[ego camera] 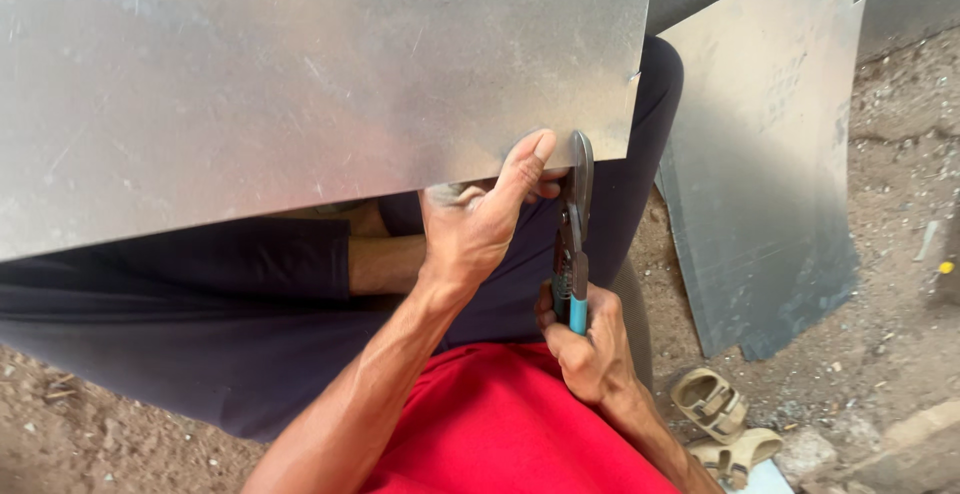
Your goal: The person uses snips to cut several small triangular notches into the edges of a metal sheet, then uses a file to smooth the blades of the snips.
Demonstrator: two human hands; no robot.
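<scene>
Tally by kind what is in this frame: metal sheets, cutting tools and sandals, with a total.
Metal sheets: 2, the large sheet across the lap, pinched by the left hand, and the jagged-edged sheet on the ground
Snips: 1, in the right hand
Sandals: 2
Total: 5

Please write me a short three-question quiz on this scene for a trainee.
1. True or false: the right hand holds the tin snips by their blue-tipped handles.
2. Where does the left hand grip the metal sheet? A) at its lower edge, beside the snips; B) at its top corner; C) nowhere.
3. What lies on the dirt ground to the right, beside the second metal sheet?

Key: 1 true; 2 A; 3 a pair of tan sandals.
</scene>
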